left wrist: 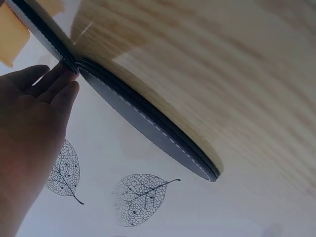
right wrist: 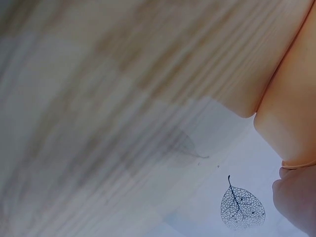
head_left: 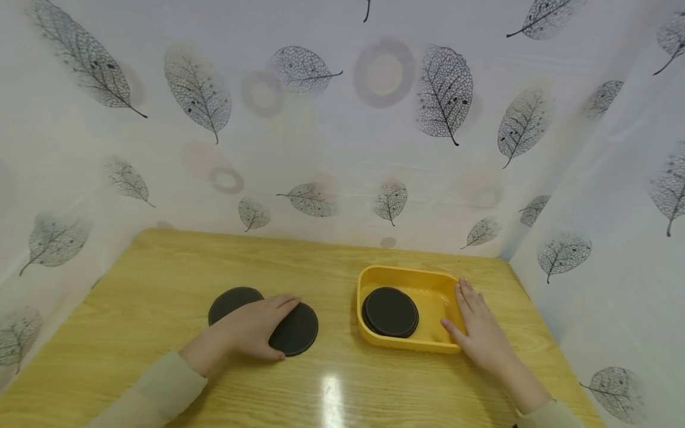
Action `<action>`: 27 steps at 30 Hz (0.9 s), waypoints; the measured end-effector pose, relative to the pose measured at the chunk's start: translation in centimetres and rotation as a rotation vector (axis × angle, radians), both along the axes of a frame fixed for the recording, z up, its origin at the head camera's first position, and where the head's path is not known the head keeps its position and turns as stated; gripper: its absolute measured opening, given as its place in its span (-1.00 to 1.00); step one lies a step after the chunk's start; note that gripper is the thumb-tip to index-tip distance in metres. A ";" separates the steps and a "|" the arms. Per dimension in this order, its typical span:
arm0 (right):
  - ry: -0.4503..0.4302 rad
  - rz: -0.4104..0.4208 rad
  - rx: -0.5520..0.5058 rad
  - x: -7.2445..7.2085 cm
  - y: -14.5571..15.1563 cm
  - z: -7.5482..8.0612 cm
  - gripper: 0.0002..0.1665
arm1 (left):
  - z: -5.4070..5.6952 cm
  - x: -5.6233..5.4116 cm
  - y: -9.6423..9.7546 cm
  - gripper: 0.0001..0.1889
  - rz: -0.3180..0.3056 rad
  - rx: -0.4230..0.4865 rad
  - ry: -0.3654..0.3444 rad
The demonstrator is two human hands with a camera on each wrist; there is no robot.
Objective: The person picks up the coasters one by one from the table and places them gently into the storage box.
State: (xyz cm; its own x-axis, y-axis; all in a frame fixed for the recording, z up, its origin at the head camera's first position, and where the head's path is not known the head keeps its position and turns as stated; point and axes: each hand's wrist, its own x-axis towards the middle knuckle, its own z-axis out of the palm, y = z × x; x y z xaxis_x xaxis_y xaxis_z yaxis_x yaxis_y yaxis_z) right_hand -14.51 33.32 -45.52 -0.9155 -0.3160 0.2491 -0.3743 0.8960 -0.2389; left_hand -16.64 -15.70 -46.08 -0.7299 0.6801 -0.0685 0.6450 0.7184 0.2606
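My left hand (head_left: 251, 328) holds a round black coaster (head_left: 297, 334) across its face, thumb at the near edge and fingers at the far edge. Beside it, partly behind the hand, another black coaster (head_left: 232, 300) lies on the table; the left wrist view shows white stitching along the edge of this coaster (left wrist: 143, 116). My right hand (head_left: 481, 330) grips the right wall of a yellow plastic tray (head_left: 407, 343), with the thumb inside and the fingers along the rim. Stacked in the tray's left half are black coasters (head_left: 390, 312). The right wrist view catches only the tray's outer side (right wrist: 291, 108) and some fingers (right wrist: 296, 195).
A wood-grain table (head_left: 176, 261) carries everything. White cloth (head_left: 332, 148) printed with dark leaves stands along its back and both sides. Between the left coasters and the tray lies a strip of bare wood.
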 end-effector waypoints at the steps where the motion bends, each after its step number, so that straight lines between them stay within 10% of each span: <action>1: 0.005 0.001 -0.002 0.0 0.0 0.0 -0.01 | 0.0 0.0 0.0 0.14 -0.002 0.002 0.006; 27: 0.000 -0.003 -0.009 -0.1 0.1 -0.4 0.01 | 1.7 -0.6 1.9 0.16 -0.014 0.116 0.070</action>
